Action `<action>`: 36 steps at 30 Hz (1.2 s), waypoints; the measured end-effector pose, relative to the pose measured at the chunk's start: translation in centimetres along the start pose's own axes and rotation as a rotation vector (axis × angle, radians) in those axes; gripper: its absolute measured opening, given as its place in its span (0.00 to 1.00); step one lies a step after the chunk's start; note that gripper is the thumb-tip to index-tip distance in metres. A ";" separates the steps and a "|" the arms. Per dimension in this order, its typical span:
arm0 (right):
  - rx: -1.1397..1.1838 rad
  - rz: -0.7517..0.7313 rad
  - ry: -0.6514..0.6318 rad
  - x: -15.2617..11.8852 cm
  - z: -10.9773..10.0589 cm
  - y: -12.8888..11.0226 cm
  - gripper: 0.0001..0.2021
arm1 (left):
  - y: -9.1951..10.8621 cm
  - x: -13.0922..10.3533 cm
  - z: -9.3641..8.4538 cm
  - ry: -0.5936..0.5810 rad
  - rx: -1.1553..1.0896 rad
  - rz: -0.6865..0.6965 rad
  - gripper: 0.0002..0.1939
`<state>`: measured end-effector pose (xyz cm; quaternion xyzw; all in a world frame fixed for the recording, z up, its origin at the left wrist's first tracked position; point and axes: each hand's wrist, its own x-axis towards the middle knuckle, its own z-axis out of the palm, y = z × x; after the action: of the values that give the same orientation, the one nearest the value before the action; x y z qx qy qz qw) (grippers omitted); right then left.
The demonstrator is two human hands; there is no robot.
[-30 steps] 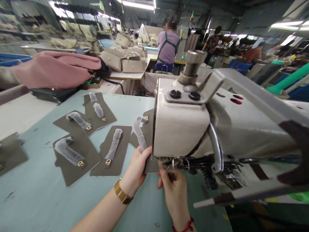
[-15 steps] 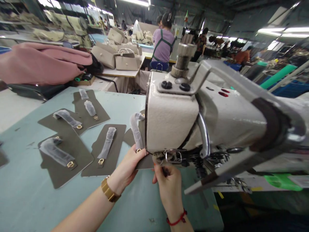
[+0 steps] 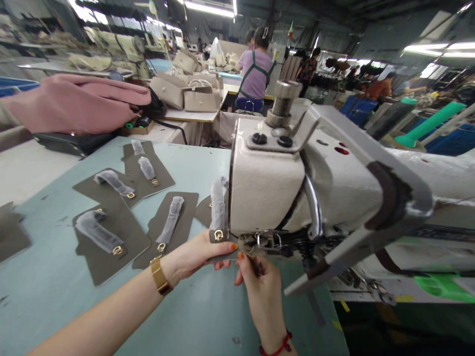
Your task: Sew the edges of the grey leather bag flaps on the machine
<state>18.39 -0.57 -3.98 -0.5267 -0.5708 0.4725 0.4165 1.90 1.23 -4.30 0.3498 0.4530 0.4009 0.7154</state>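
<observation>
My left hand [image 3: 198,253] grips a grey-brown leather panel [image 3: 223,252], thumb on top and fingertips below its near edge. On this panel lies a strap handle [image 3: 218,205] wrapped in translucent film, with a gold buckle [image 3: 218,235] at its near end. My right hand [image 3: 260,282] is closed, thumb and finger pinching the panel's near right edge. Just above both hands is the head of an industrial sewing machine [image 3: 267,188], hiding the panel's far right part. The needle area is too cluttered to make out.
Several similar panels [image 3: 111,257] with wrapped handles lie left on the pale green table [image 3: 178,316]. A metal guard bar [image 3: 349,257] juts toward me on the right. Behind are a pink leather pile [image 3: 85,104], beige bags [image 3: 200,99] and a seated person [image 3: 255,69].
My left hand has turned slightly, and its thumb now lies flatter along the panel by the buckle. The panel has swung a little more upright. My view has shifted slightly left.
</observation>
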 end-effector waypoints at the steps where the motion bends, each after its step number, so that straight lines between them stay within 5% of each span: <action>1: 0.004 0.002 0.001 0.0 0.0 0.1 0.21 | -0.1 0.0 0.0 0.001 0.000 -0.005 0.11; 16: -0.118 -0.014 -0.018 -0.3 0.0 0.8 0.19 | 0.8 0.7 0.1 0.031 0.016 0.037 0.11; 26: -0.760 -0.294 -0.185 -4.0 -0.9 10.3 0.09 | 1.9 0.8 0.3 0.054 0.021 0.032 0.16; 36: -0.801 -0.352 -0.241 -4.3 -1.0 11.5 0.09 | -1.1 0.7 0.2 0.178 -0.015 0.163 0.16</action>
<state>22.19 -4.74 -14.94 -0.4827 -0.8338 0.1943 0.1844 2.56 1.39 -5.43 0.3430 0.4818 0.4907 0.6399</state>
